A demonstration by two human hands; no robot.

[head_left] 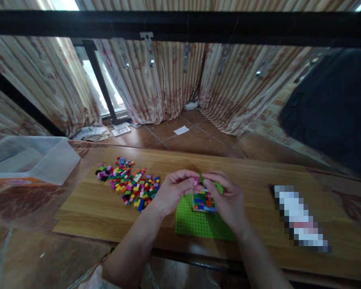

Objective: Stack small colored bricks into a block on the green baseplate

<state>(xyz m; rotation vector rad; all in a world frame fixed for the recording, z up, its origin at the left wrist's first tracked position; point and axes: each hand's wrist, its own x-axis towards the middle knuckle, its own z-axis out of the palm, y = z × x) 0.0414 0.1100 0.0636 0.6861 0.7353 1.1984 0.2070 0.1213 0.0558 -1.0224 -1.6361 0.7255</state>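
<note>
Two hands meet over a green baseplate

Just right of the frame's centre, the left hand [173,192] pinches a small pink toy brick [195,181] between thumb and forefinger. The right hand [230,200] is curled close beside it, fingertips near the brick; whether they grip anything cannot be told. Below the fingers, a multicoloured block-patterned panel [203,203] lies over the studded green baseplate [198,226], partly covered by the right hand; whether it is built or printed is unclear. Left of the hands, loose toy bricks [132,182] in many colours spread across the wooden tabletop [87,212]. A pixelated object [302,220] lies at the lower right. At the left edge stands a translucent plastic bin [57,156]. Beyond, papers [92,132] lie on the tiled floor [198,134] beneath striped curtains [171,80], and a black bar [180,26] crosses the top.
</note>
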